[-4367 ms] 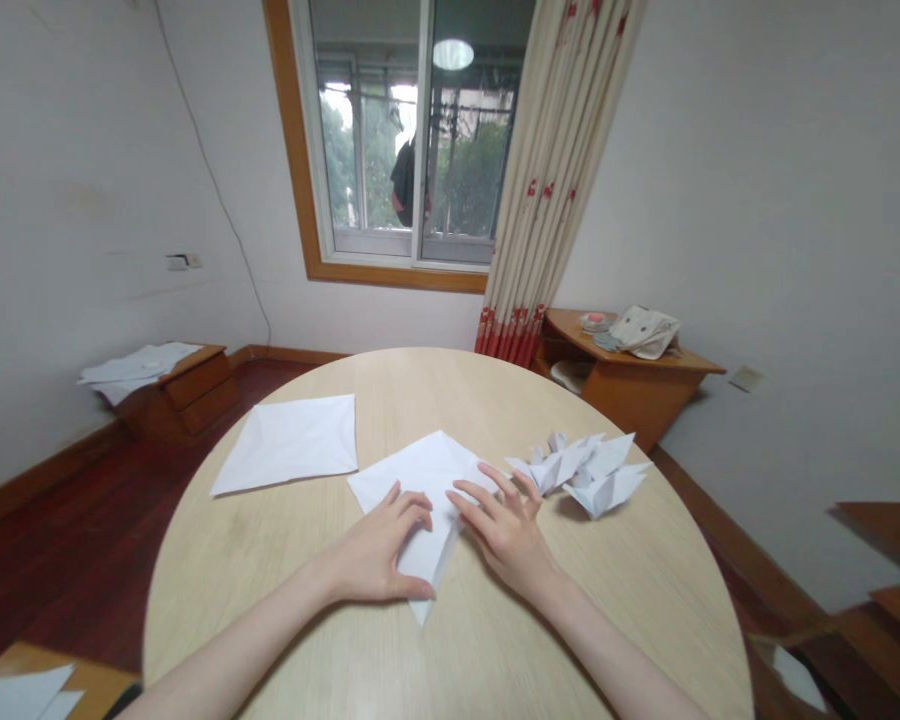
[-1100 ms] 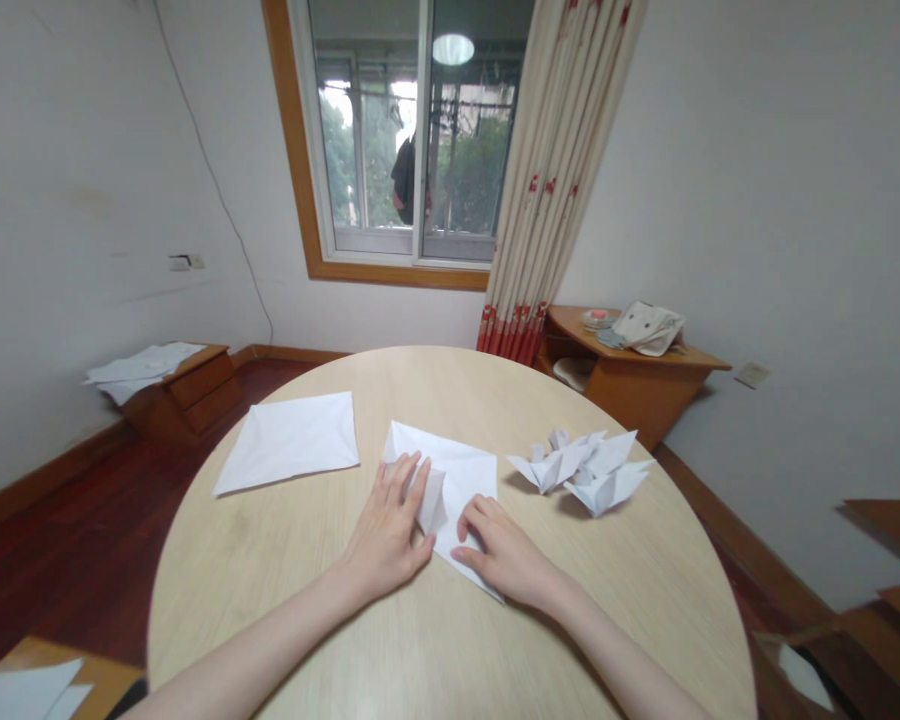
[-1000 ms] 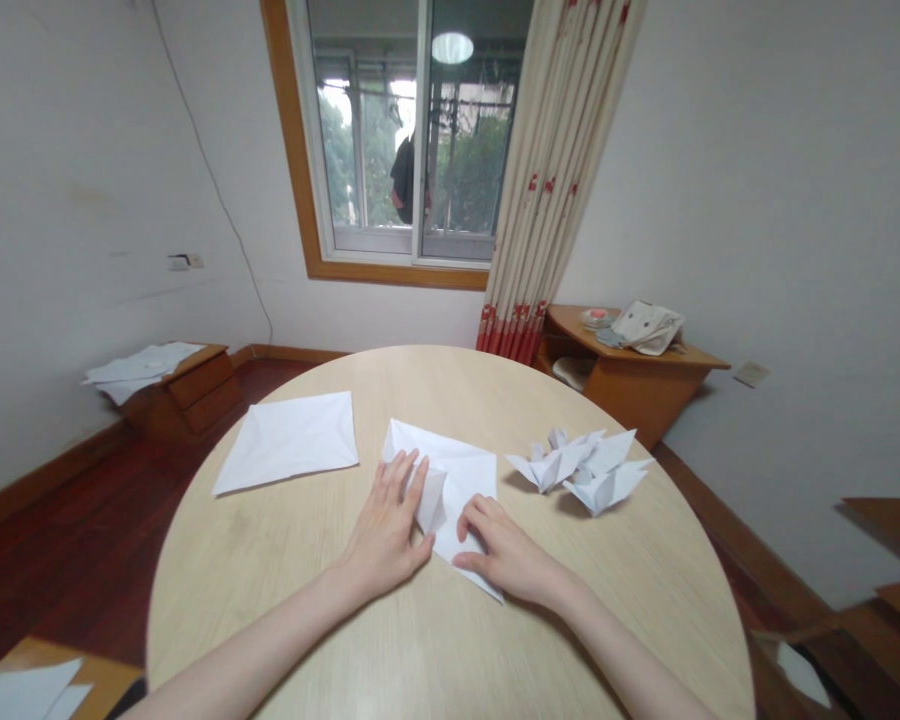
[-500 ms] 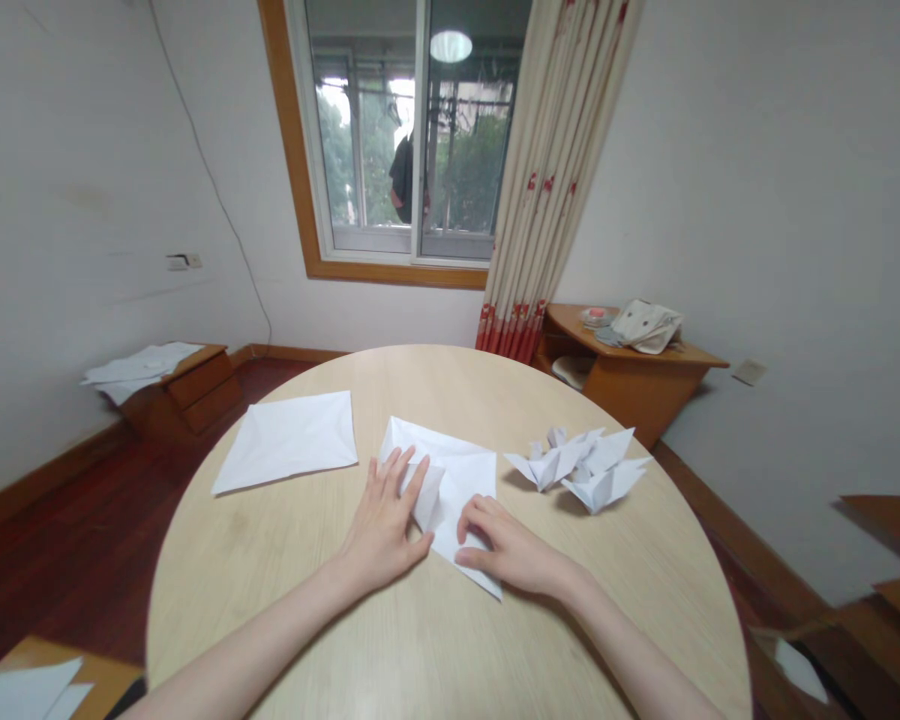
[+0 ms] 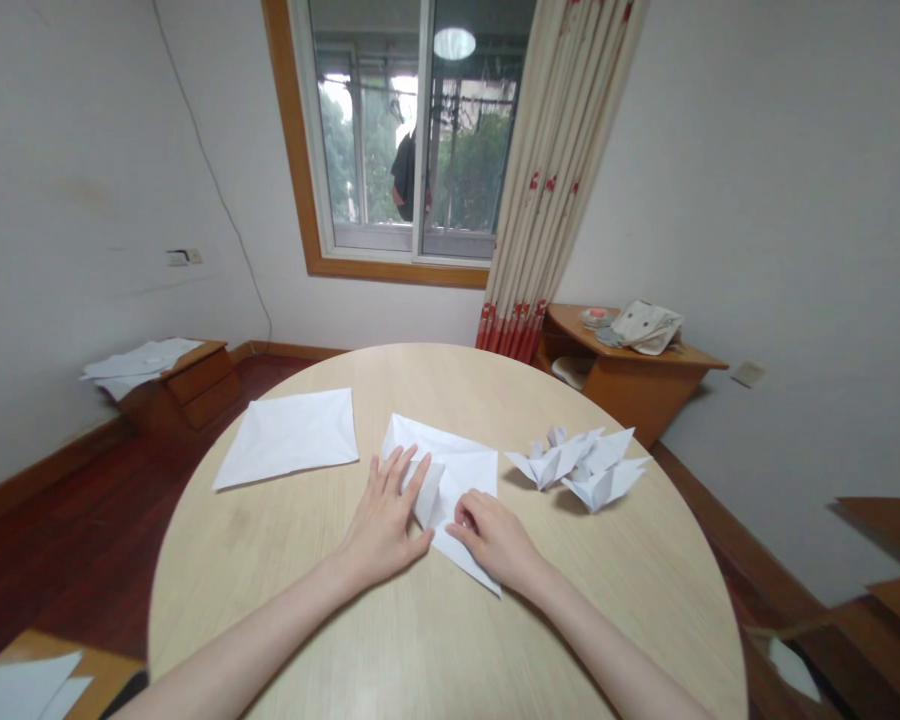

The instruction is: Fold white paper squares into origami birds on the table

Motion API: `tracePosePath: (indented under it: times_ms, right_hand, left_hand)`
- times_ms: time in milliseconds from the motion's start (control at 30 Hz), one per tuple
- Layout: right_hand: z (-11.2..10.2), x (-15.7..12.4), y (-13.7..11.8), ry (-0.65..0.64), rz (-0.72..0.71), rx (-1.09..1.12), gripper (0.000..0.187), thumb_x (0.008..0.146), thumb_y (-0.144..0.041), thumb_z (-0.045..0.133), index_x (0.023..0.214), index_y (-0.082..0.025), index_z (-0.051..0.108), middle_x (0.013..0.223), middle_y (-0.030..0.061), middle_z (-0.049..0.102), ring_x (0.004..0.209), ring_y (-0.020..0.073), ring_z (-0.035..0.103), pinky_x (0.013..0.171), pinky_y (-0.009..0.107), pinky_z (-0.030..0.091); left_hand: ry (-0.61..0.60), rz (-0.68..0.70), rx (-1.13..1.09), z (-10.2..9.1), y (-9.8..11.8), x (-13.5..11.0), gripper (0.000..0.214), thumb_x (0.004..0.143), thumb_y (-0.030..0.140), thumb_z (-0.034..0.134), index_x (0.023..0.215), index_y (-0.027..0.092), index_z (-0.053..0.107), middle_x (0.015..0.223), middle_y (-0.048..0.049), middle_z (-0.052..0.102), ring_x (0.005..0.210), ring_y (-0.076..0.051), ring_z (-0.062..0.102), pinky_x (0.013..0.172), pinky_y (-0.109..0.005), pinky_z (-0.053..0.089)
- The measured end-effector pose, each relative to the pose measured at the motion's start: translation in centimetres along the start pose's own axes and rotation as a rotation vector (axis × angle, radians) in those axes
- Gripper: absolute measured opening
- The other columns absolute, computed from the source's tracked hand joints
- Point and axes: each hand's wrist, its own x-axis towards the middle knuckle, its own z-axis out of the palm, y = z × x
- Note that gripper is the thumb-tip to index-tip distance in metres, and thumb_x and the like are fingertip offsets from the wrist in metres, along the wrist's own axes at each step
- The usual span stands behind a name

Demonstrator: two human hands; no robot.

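Note:
A partly folded sheet of white paper (image 5: 465,462) lies on the round table in front of me. My left hand (image 5: 390,510) rests on its left part, fingers spread and pressing down, with a raised folded flap (image 5: 426,490) beside the index finger. Over the sheet's lower right portion, my right hand (image 5: 491,535) has its fingers curled in and the thumb close to the index finger. Whether a bit of paper sits between those fingertips is hidden. The sheet's pointed corner shows below the right hand.
Several folded paper figures (image 5: 581,465) cluster on the right of the pale wooden table (image 5: 307,630). Another white paper sheet (image 5: 289,440) lies to the left. Beyond the table stand a low cabinet (image 5: 202,385) with papers and a corner desk (image 5: 637,375) holding a bag.
My right hand has shifted slightly left across the sheet, and its thumb and fingers have drawn closer together. My left hand stays in place on the paper.

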Motion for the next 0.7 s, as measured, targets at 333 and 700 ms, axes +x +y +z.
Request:
tracePosePath:
  times_ms: [333,700]
  right_hand:
    - [0.08,0.44,-0.21,-0.005,0.075,0.031,0.011,0.086,-0.023,0.059,0.077,-0.019,0.054,0.077,-0.0013,0.056,0.073,0.0151,0.05,0.065,0.025,0.032]
    - [0.11,0.27,-0.08,-0.023,0.047,-0.014,0.01,0.088,-0.025,0.059,0.081,-0.02,0.055,0.082,-0.0003,0.058,0.078,0.0157,0.052,0.067,0.025,0.033]
  left_hand:
    - [0.01,0.015,-0.019,0.0,0.16,0.13,0.087,0.075,0.027,0.061,0.149,0.019,0.018,0.153,-0.0157,0.022,0.142,-0.037,0.014,0.112,-0.059,0.014]
    - [-0.008,0.046,-0.005,-0.13,-0.42,0.04,0.091,0.079,0.033,0.061,0.151,0.02,0.008,0.155,-0.0159,0.014,0.143,-0.037,0.006,0.112,-0.06,0.01]
